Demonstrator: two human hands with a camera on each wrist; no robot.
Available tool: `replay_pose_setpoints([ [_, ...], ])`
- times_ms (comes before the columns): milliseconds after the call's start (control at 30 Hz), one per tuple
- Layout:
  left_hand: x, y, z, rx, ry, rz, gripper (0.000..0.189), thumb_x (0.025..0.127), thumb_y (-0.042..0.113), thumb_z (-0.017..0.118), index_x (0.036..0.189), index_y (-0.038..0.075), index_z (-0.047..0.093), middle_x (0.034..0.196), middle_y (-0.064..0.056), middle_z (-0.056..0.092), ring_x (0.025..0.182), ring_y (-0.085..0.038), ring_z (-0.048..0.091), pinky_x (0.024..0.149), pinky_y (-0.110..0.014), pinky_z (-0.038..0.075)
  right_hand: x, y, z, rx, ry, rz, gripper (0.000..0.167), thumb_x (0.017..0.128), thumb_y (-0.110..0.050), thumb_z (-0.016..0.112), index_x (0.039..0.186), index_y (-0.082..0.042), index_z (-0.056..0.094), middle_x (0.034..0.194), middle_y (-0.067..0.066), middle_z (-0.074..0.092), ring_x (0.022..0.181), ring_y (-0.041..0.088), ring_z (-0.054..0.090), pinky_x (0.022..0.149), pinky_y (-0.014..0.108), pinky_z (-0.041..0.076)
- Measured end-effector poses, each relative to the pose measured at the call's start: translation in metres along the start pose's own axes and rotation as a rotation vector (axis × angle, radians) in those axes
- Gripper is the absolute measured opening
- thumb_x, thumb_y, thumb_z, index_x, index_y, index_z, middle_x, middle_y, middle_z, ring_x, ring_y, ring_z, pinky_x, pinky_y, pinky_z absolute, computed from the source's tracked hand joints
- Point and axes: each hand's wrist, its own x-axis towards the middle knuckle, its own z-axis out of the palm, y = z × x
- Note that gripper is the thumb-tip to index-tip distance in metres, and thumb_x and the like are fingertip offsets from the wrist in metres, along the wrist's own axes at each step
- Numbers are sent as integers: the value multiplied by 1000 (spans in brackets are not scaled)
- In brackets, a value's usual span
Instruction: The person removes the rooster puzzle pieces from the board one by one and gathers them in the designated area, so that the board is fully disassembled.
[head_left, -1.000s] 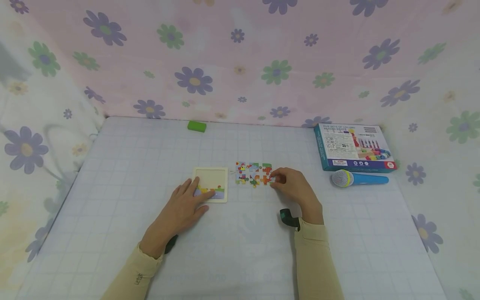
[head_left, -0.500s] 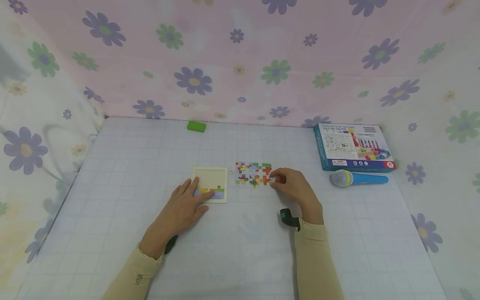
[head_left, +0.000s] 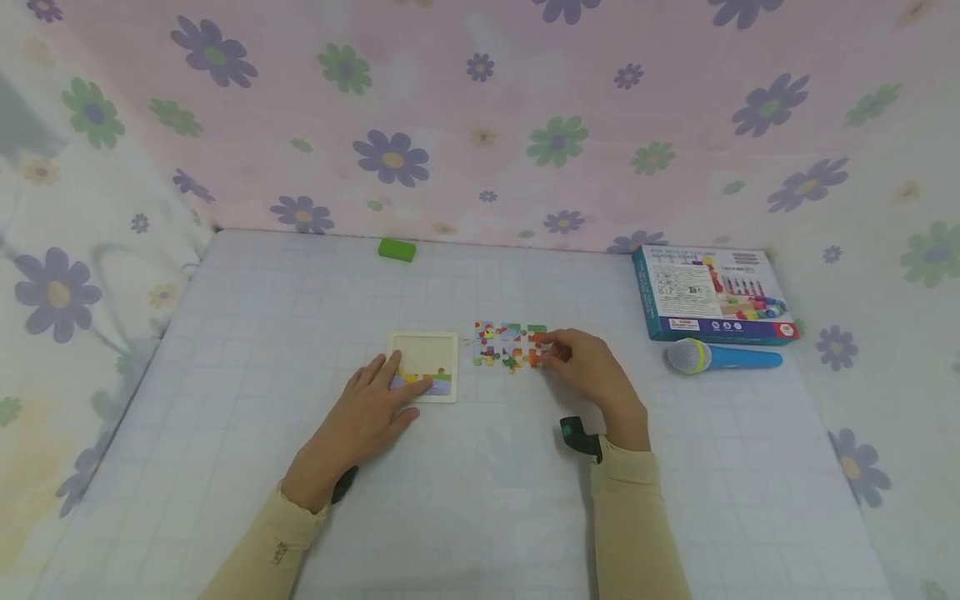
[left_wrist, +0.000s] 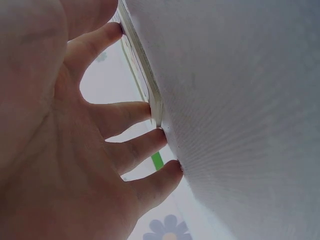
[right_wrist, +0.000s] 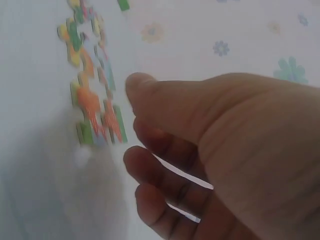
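Note:
My left hand [head_left: 363, 412] lies with spread fingers on a square puzzle tray [head_left: 455, 367], its fingertips over the left side and lower picture strip. In the left wrist view the fingertips meet the pale edge of the tray [left_wrist: 145, 70]. To the right of the tray lie several colourful jigsaw pieces [head_left: 512, 333] in two rows, with small gaps between them. My right hand [head_left: 592, 371] is at the right end of these rows, fingers loosely bent. The right wrist view shows nothing between thumb and fingers, with the jigsaw pieces [right_wrist: 87, 102] flat beside the fingertips.
A green block [head_left: 397, 250] lies near the table's back edge. At the back right is a boxed bead set [head_left: 716, 293], with a blue toy microphone [head_left: 742, 358] in front of it. Flowered cloth [head_left: 480, 125] hangs behind the table.
The head view has shifted slightly. My right fingertips now overlap the right-hand jigsaw pieces a little more; the left hand stays on the tray.

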Motion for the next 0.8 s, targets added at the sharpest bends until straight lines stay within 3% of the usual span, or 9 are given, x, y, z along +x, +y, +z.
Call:
replay_pose_setpoints([
  [367, 1, -9, -4, 12, -35, 55, 59, 92, 43, 75, 146, 27, 58, 161, -27, 35, 147, -51, 35, 118, -63, 33, 5, -43, 26, 45, 48, -177, 25, 100, -23, 67, 120, -10, 73, 94, 1, 68, 85, 17, 59, 76, 31, 50],
  [800, -12, -19, -21, -51, -39, 68, 52, 89, 38, 79, 136, 19, 67, 155, -32, 41, 141, -49, 46, 111, -60, 43, 17, -93, 70, 38, -38, -311, 21, 101, -15, 63, 119, -12, 73, 97, -2, 69, 86, 12, 59, 78, 28, 50],
])
